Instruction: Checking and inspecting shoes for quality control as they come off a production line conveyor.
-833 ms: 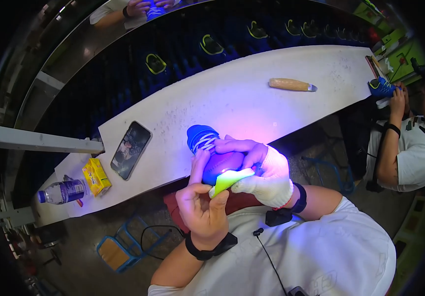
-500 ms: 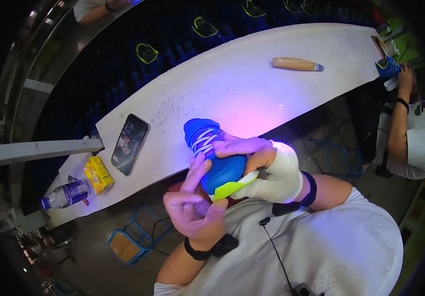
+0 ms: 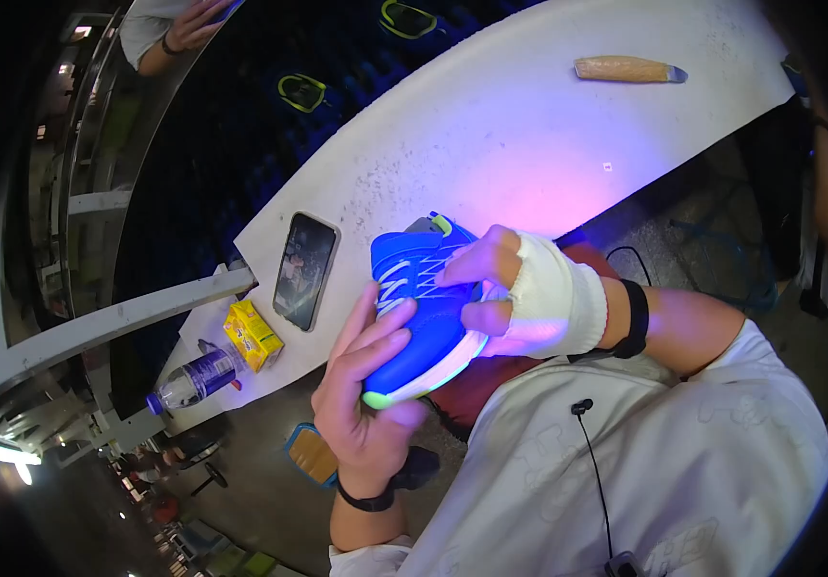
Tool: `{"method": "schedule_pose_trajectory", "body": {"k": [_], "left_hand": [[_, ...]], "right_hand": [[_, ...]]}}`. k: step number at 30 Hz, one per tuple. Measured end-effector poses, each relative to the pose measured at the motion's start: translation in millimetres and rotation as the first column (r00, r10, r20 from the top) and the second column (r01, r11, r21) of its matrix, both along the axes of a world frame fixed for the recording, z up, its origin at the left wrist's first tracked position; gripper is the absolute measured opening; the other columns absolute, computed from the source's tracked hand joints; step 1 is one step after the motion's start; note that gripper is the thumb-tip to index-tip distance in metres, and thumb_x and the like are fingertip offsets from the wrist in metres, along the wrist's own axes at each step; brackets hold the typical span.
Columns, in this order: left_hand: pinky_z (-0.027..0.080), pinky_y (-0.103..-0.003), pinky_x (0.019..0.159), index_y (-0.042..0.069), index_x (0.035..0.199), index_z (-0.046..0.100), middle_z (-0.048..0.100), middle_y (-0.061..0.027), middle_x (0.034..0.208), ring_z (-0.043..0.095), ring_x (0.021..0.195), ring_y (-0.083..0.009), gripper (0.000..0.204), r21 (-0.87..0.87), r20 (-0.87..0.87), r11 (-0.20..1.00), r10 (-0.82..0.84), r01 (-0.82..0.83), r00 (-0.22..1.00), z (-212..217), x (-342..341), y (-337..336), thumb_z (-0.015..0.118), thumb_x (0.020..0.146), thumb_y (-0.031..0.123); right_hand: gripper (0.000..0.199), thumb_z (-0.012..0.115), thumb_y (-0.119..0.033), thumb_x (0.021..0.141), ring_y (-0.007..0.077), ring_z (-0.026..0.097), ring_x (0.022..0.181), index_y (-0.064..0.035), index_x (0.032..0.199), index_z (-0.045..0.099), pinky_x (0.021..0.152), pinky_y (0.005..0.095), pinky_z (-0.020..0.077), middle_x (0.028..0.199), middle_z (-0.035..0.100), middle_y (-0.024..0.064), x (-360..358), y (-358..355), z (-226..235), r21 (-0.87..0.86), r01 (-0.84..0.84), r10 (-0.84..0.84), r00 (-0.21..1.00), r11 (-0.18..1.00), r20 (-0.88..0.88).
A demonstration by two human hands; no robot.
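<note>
A blue sneaker (image 3: 436, 322) with white laces and a white and lime sole is held in front of my body, over the near edge of the table. Bare, my left hand (image 3: 361, 370) grips its toe end, fingers along the side of the upper and thumb at the sole. My right hand (image 3: 520, 293), in a white fingerless glove, holds the other side, with fingers bent by the laces and against the sole edge. A bluish-purple glow falls on the shoe and the glove. The palm side of both grips is hidden.
On the white table (image 3: 491, 135) lie a phone (image 3: 306, 272), a wooden-handled tool (image 3: 626, 68), a yellow packet (image 3: 253, 335) and a plastic bottle (image 3: 193, 379). More shoes (image 3: 301, 92) stand in the dark strip beyond. Other people's arms show at upper left and right. A stool (image 3: 313, 454) is below.
The shoe has turned, so its laces and side show more and its toe points lower left. My right fingers have shifted onto the lace area. The view has swung, too.
</note>
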State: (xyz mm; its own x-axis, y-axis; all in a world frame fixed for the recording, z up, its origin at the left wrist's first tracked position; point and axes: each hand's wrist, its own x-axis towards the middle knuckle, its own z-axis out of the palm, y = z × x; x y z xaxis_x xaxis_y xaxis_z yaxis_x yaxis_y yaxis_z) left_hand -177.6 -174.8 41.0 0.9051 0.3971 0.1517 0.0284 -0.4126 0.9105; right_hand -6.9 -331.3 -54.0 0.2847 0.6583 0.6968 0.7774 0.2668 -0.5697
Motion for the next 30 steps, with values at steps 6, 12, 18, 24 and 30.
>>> {"method": "schedule_pose_trajectory", "body": {"k": [6,12,18,24,30], "left_hand": [[0.04,-0.065,0.12,0.001,0.107,0.07,0.079,-0.0238,0.115,0.069,0.126,-0.047,0.068,0.12,0.007,0.987,-0.107,0.105,0.994,-14.3,0.9,17.8,0.103,0.062,0.039],[0.039,-0.067,0.12,0.003,0.103,0.07,0.079,-0.0239,0.115,0.066,0.129,-0.049,0.051,-0.001,0.028,0.999,-0.048,0.049,0.998,-28.2,-14.4,33.6,0.103,0.068,0.019],[0.043,-0.055,0.119,0.003,0.127,0.066,0.074,-0.025,0.131,0.063,0.135,-0.046,0.066,-0.122,-0.096,0.991,0.039,-0.05,0.995,-22.8,-28.0,35.2,0.098,0.073,0.021],[0.058,-0.037,0.098,0.002,0.147,0.056,0.075,-0.0214,0.125,0.076,0.113,-0.0273,0.091,0.037,-0.604,0.98,0.179,-0.198,0.776,-17.8,-23.9,26.7,0.097,0.071,0.032],[0.059,-0.04,0.095,0.002,0.149,0.057,0.074,-0.024,0.121,0.077,0.108,-0.0276,0.096,0.296,-0.59,0.931,0.353,-0.212,0.727,-16.8,-12.8,17.7,0.098,0.068,0.033]], "right_hand": [[0.031,0.081,-0.032,0.076,0.0359,0.062,0.093,-0.0097,0.09,0.064,0.072,0.0482,0.0561,0.108,0.061,0.0131,11.3,4.7,-2.0,-0.095,-0.156,0.158,0.987,0.983,0.023],[0.043,0.086,-0.038,0.075,0.0406,0.064,0.1,-0.0087,0.093,0.06,0.085,0.0522,0.0569,0.117,0.064,0.0169,11.1,27.2,-25.3,0.11,-0.006,0.016,0.996,0.994,-0.087],[0.044,0.087,-0.036,0.078,0.0427,0.065,0.103,-0.0076,0.094,0.058,0.099,0.0581,0.0535,0.124,0.066,0.0186,0.7,36.4,-43.2,0.009,-0.117,0.118,0.991,0.993,-0.066],[0.036,0.085,-0.028,0.077,0.0371,0.063,0.11,-0.0117,0.093,0.056,0.104,0.0559,0.0539,0.129,0.064,0.016,-22.2,39.6,-46.4,-0.079,-0.021,0.019,0.999,0.997,-0.027],[0.043,0.086,-0.022,0.074,0.0344,0.061,0.122,-0.0117,0.099,0.053,0.109,0.0565,0.0532,0.141,0.059,0.0173,-39.9,34.7,-58.0,-0.004,0.031,-0.03,0.993,1.0,0.112]]}}
